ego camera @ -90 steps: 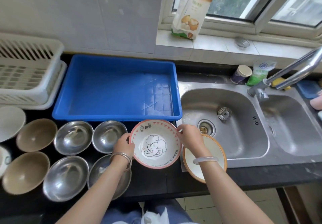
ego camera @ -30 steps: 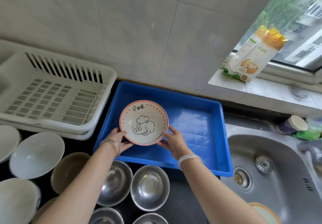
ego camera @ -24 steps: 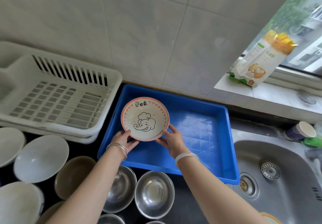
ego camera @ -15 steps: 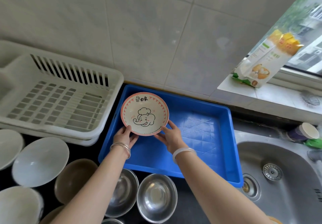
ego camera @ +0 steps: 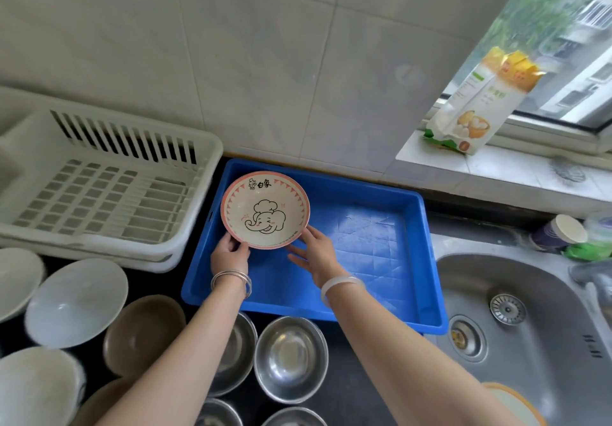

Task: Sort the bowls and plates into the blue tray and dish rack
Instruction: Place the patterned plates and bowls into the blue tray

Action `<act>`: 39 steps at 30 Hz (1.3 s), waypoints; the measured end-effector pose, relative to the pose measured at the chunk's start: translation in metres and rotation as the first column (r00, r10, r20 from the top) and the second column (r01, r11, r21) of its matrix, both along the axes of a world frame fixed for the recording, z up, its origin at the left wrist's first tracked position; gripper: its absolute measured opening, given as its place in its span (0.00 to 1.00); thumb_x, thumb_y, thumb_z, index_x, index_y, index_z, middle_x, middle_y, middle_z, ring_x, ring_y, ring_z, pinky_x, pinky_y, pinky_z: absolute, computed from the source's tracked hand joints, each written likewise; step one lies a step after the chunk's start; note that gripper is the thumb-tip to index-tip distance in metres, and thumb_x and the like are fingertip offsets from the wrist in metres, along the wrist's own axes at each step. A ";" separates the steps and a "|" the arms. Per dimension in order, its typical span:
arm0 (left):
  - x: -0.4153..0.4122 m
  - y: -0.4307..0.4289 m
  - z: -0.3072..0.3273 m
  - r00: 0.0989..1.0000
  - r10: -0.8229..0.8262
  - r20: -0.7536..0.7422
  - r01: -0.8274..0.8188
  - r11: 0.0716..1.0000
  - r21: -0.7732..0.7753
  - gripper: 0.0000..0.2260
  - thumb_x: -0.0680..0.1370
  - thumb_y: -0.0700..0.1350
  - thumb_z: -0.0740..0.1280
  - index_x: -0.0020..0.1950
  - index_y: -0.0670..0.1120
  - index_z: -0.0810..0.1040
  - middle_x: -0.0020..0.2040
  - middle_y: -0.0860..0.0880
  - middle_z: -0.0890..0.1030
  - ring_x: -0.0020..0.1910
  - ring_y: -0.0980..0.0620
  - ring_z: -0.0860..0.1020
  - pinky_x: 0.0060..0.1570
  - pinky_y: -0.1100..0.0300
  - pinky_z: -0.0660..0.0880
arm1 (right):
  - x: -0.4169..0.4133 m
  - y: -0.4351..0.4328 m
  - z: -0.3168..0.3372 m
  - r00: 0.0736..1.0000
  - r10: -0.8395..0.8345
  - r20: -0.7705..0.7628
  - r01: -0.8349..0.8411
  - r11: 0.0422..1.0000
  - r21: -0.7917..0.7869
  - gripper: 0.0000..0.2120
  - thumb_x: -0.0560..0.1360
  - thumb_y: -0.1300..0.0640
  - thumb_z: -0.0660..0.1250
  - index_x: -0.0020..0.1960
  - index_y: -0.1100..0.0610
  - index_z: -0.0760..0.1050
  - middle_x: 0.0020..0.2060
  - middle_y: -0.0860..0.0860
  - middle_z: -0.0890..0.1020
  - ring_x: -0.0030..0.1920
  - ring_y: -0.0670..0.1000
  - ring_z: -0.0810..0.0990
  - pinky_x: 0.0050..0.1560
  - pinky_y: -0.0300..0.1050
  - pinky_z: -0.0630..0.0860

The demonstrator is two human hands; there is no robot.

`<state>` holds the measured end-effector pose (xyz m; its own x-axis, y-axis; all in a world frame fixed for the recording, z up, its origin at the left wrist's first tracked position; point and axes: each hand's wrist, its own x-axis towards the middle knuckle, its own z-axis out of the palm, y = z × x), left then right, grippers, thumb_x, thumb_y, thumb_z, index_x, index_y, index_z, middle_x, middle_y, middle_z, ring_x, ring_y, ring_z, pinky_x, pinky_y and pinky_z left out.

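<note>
A pink-rimmed bowl with an elephant drawing (ego camera: 265, 210) is at the far left corner of the blue tray (ego camera: 381, 260), low over its floor; whether it rests there I cannot tell. My left hand (ego camera: 230, 253) grips its near left rim. My right hand (ego camera: 314, 253) holds the near right rim with spread fingers. The white dish rack (ego camera: 99, 194) stands left of the tray with nothing in it. In front of the tray are steel bowls (ego camera: 291, 359), a brown bowl (ego camera: 142, 333) and white bowls (ego camera: 76, 300).
A steel sink (ego camera: 530, 326) lies right of the tray, with an orange-rimmed plate (ego camera: 510, 399) at its near edge. A paper cup (ego camera: 559, 232) stands behind the sink. A food bag (ego camera: 477, 101) leans on the window sill. The tiled wall is close behind the tray.
Both hands carried the elephant bowl from beside the sink to the tray, then further back and left into its far left corner, and lowered it.
</note>
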<state>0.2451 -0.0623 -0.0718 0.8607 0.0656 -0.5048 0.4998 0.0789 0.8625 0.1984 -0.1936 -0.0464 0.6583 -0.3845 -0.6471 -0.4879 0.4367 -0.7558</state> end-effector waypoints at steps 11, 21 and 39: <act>-0.108 -0.040 0.041 0.935 -0.353 0.044 0.345 0.930 0.125 0.14 0.76 0.33 0.61 0.61 0.37 0.75 0.59 0.39 0.79 0.59 0.46 0.77 0.62 0.57 0.71 | -0.132 -0.065 0.037 0.994 0.085 -0.069 -0.109 0.832 -0.544 0.11 0.79 0.56 0.57 0.57 0.52 0.75 0.52 0.52 0.80 0.40 0.45 0.81 0.39 0.42 0.75; -0.263 -0.134 0.049 0.425 -0.904 -0.039 0.883 0.405 0.236 0.15 0.76 0.43 0.66 0.62 0.46 0.76 0.60 0.48 0.80 0.56 0.53 0.77 0.57 0.63 0.71 | -0.347 -0.132 0.042 0.905 -0.272 -0.328 -0.142 0.532 -0.834 0.14 0.77 0.63 0.60 0.61 0.56 0.76 0.58 0.55 0.80 0.59 0.56 0.77 0.51 0.43 0.68; -0.308 -0.148 0.035 0.533 -0.822 -0.202 0.844 0.533 0.059 0.17 0.77 0.39 0.62 0.64 0.50 0.74 0.46 0.53 0.79 0.44 0.53 0.79 0.34 0.63 0.77 | -0.429 -0.144 0.031 0.892 -0.354 -0.281 0.086 0.744 -0.663 0.10 0.74 0.58 0.68 0.54 0.56 0.81 0.43 0.49 0.84 0.45 0.49 0.81 0.45 0.45 0.78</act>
